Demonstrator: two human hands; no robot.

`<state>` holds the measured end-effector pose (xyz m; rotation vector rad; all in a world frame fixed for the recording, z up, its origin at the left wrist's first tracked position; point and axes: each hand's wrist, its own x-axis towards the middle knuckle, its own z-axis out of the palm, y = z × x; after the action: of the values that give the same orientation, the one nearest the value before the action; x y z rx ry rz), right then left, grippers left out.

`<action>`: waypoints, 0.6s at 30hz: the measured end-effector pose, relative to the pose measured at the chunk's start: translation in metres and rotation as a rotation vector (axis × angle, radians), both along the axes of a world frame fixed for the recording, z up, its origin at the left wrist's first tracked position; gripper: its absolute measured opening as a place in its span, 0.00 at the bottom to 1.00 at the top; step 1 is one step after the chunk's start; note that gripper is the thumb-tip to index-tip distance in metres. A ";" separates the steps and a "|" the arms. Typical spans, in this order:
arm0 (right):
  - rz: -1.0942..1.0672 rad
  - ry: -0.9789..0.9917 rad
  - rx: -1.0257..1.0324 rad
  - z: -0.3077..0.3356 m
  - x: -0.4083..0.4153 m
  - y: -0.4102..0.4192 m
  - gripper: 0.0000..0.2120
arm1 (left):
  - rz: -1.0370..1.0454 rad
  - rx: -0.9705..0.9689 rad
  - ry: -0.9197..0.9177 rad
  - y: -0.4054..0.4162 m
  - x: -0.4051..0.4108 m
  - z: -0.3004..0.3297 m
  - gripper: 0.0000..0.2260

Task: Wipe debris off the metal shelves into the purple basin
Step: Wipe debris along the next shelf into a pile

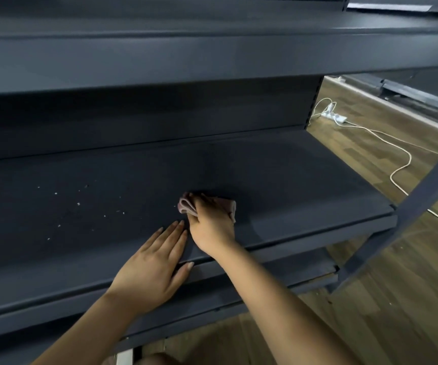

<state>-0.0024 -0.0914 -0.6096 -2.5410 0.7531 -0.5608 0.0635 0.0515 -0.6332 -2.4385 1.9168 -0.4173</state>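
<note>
A dark grey metal shelf (291, 180) fills the middle of the head view. Pale debris crumbs (78, 204) lie scattered over its left half. My right hand (211, 225) grips a folded pink cloth (186, 206) and holds it down on the shelf near the middle. My left hand (154, 264) lies flat with straight fingers on the shelf's front edge, just left of the right hand, its thumb over the lip. The purple basin is not in view.
Another shelf (212, 56) juts out above, and a lower shelf (265, 275) shows below the front lip. A slanted grey frame bar (410, 206) crosses at the right. White cables and a power strip (336, 117) lie on the wooden floor beyond.
</note>
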 end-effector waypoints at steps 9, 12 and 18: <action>-0.007 -0.153 -0.042 0.020 -0.044 -0.032 0.18 | 0.013 0.007 -0.001 -0.003 -0.006 0.006 0.31; -0.233 -0.103 -0.050 0.035 -0.086 -0.070 0.17 | -0.037 0.003 0.002 -0.022 -0.021 0.013 0.31; -0.538 0.011 -0.102 0.052 -0.165 -0.142 0.15 | -0.130 -0.058 0.066 -0.095 -0.058 0.019 0.34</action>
<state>-0.1678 -0.2339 -0.5574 -2.4219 1.4607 -0.7678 0.0057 -0.0434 -0.6147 -2.3997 2.1278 -0.4054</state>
